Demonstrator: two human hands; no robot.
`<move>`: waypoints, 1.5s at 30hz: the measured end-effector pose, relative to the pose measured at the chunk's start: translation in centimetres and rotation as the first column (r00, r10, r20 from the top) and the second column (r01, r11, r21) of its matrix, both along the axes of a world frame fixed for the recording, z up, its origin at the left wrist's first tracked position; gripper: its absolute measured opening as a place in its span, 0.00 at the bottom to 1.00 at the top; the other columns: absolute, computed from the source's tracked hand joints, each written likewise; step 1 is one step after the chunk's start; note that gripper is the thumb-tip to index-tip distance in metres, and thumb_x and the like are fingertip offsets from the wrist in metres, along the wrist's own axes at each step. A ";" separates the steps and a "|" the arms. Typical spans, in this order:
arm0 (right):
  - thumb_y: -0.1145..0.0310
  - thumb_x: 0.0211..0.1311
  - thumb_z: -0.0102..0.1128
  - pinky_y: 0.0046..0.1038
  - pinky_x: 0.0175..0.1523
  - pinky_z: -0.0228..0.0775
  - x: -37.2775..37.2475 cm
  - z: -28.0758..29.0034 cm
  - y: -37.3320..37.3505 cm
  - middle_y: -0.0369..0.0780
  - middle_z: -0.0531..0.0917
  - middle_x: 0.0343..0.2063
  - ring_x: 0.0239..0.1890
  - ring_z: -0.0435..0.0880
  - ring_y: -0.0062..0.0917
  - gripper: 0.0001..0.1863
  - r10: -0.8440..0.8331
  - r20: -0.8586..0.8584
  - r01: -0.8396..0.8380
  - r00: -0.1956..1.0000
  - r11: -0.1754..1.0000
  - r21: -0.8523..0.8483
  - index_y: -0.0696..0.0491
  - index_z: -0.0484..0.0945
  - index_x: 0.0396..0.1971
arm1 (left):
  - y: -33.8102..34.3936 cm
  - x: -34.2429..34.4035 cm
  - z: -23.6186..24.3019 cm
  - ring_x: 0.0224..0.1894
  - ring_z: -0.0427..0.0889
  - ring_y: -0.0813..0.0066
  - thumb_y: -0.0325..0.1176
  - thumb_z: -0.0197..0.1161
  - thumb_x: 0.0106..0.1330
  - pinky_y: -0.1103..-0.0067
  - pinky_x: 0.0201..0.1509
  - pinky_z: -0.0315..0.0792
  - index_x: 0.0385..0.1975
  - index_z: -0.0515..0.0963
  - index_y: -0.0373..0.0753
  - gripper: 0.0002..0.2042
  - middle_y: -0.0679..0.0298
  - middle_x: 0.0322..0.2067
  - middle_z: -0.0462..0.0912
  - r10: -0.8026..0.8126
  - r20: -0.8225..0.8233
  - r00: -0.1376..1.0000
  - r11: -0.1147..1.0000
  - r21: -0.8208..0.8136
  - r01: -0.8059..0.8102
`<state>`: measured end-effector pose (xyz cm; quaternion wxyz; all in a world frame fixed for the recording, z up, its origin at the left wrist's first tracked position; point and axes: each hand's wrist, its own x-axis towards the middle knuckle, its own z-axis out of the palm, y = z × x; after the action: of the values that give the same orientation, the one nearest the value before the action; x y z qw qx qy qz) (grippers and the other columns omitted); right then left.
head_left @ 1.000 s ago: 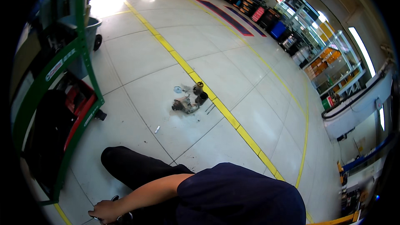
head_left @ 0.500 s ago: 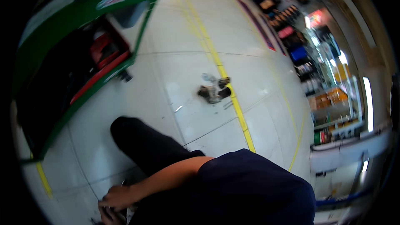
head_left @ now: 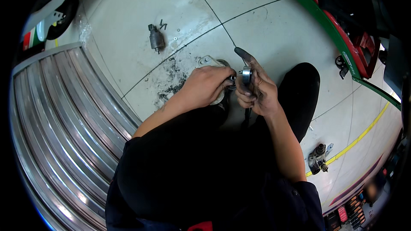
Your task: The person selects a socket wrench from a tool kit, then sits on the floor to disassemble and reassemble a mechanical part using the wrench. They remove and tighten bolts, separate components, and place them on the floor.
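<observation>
My left hand [head_left: 203,84] is pinched on a small silver socket [head_left: 232,78] over a grey metal casting [head_left: 208,60] on the floor between my legs, which it partly hides. Just to its right my right hand [head_left: 262,93], fingertips darkened, is wrapped round a tool with a chrome head [head_left: 246,73] and a dark shaft hanging below. A grey cylindrical motor part [head_left: 156,39] lies on the tiles up left, with small loose pieces and a washer [head_left: 175,39] beside it. Black grit is scattered near my left hand.
A ridged metal platform [head_left: 64,115] fills the left side. A green wheeled rack [head_left: 321,17] with red trays stands at upper right. Greasy parts [head_left: 317,159] lie by a yellow floor line at lower right. A black wheel [head_left: 64,19] is at upper left.
My view has swung round and down from the workshop floor onto both hands, which are now raised in front of me with the tool and socket. The platform and motor part have come into view.
</observation>
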<state>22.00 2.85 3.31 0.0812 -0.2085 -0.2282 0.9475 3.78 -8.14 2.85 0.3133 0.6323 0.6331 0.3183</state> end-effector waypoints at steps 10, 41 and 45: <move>0.38 0.68 0.56 0.20 0.22 0.51 0.4 0.2 1.2 0.37 0.72 0.25 0.18 0.61 0.17 0.47 0.143 0.091 -0.158 0.986 0.968 0.193 0.45 0.48 0.78 | 1.2 0.8 0.2 0.32 0.83 0.52 0.27 0.63 0.61 0.64 0.34 0.75 0.38 0.78 0.40 0.07 0.58 0.28 0.83 0.045 -0.015 0.999 0.993 0.111 -0.043; 0.62 0.68 0.63 0.29 0.36 0.73 -0.7 6.1 2.6 0.45 0.81 0.28 0.30 0.83 0.35 0.18 0.022 0.517 -0.510 0.856 0.198 0.837 0.57 0.76 0.50 | 3.1 -1.1 -0.3 0.38 0.82 0.63 0.64 0.30 0.78 0.71 0.49 0.75 0.36 0.83 0.28 0.42 0.54 0.31 0.85 0.366 0.562 0.742 0.907 -0.394 -0.149; 0.64 0.61 0.68 0.36 0.38 0.76 -0.8 5.5 2.4 0.47 0.84 0.36 0.36 0.85 0.44 0.20 -0.014 0.558 -0.547 0.829 -0.221 0.807 0.57 0.75 0.49 | 3.5 0.4 -0.7 0.42 0.83 0.47 0.70 0.22 0.74 0.65 0.52 0.74 0.36 0.84 0.29 0.49 0.46 0.34 0.85 0.305 0.549 0.778 0.924 -0.367 -0.103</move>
<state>21.25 5.25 8.81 -0.0505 -0.1899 -0.9071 0.3723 4.21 -4.66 2.19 0.5567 0.3677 0.6101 0.4274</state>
